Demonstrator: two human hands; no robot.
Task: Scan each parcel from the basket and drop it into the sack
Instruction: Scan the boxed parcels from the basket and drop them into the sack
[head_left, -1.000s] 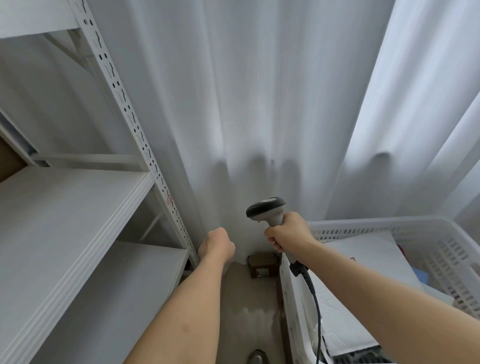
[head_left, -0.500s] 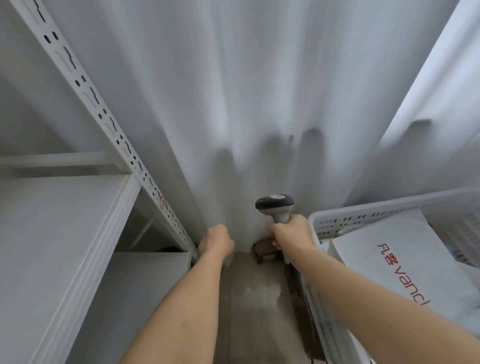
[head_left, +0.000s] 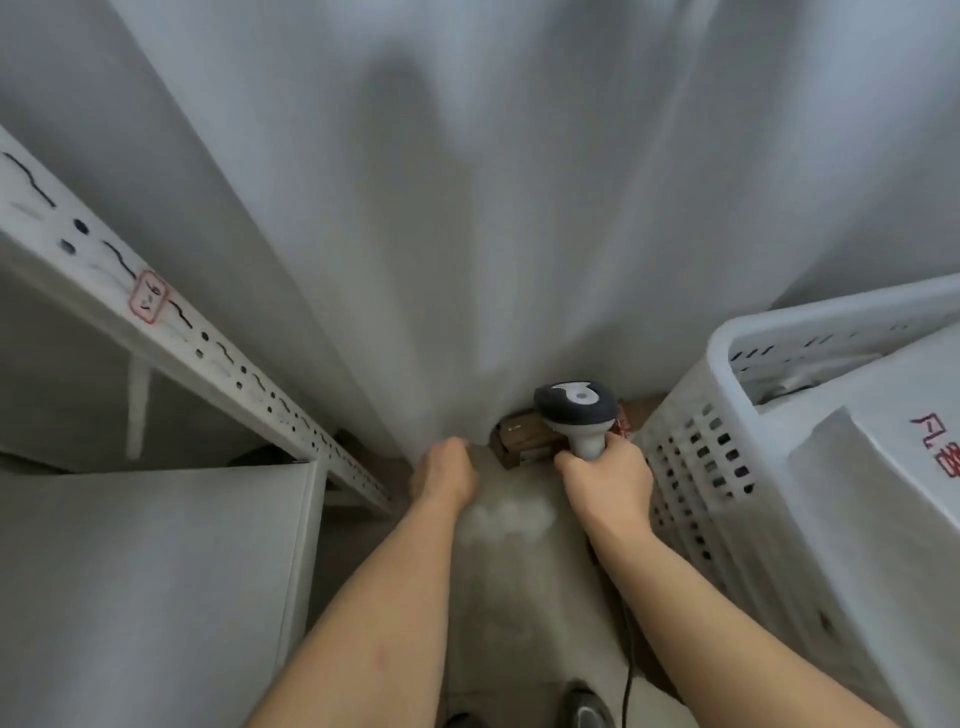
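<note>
Gripping: right hand (head_left: 605, 480) is wrapped round the pale handle of a handheld barcode scanner (head_left: 575, 410), thumb and fingers curled on it
Scanner pose: dark head with a light top patch points away from the person, sits just above and beyond the right hand; black cable (head_left: 628, 675) drops below the right forearm
Left hand: left hand (head_left: 447, 470) is curled into a loose fist and holds nothing; it sits level with the right hand, just to its left, a small gap between them
Parcel: brown cardboard parcel (head_left: 524, 441) lies low on the floor just beyond both hands, partly behind the scanner head; pale label on it, print too blurred to read
Basket: white perforated plastic basket (head_left: 696, 457) stands just right of the right hand, its slotted wall close to the knuckles; cannot tell if they touch
Basket contents: white parcel with red print (head_left: 924, 447) lies inside, well right of the right hand, cut by the frame edge
Sack: cannot tell where it is, nothing clearly a sack
Floor: grey floor (head_left: 514, 587) runs between the two forearms, with a bright glare patch just under the hands
Curtain: white curtain (head_left: 493, 208) hangs beyond both hands, its hem reaching down near the left hand
Shelving: white metal rack upright (head_left: 218, 353) with punched holes slants to the left of the left hand, small red-edged sticker on it; white shelf board (head_left: 145, 571) lies below it, left of the left forearm
Shoe: dark shoe toe (head_left: 587, 706) at the bottom edge, between the forearms
</note>
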